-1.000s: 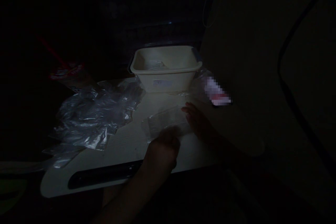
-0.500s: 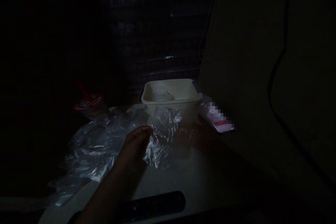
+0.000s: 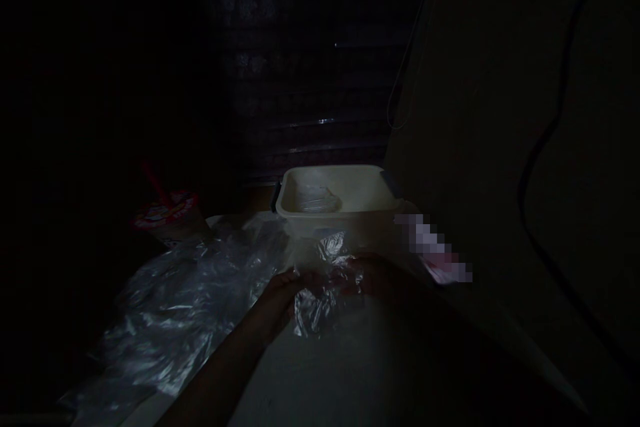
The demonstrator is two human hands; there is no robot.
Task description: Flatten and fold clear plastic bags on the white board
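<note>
A small clear plastic piece [image 3: 315, 310] hangs crumpled between my hands, just in front of a cream tub [image 3: 340, 215]. My left hand [image 3: 280, 297] pinches its left side. At its right side is my right hand [image 3: 367, 273], its fingers closed on the plastic, dim and partly behind it. Inside the tub, toward the left, lies some folded clear plastic [image 3: 320, 200]. A large heap of clear plastic [image 3: 175, 313] spreads over the left of the white table [image 3: 310, 380].
A cup with a red patterned lid and red straw [image 3: 167, 210] stands at the left behind the heap. Right of the tub lies a pink and white packet [image 3: 440, 267], partly blurred out. A dark cable [image 3: 537, 147] hangs along the right wall. The scene is very dark.
My right hand has moved in toward my left, and the plastic between them is more bunched. The view has shifted, so the tub sits lower and the dark object at the near edge is out of sight.
</note>
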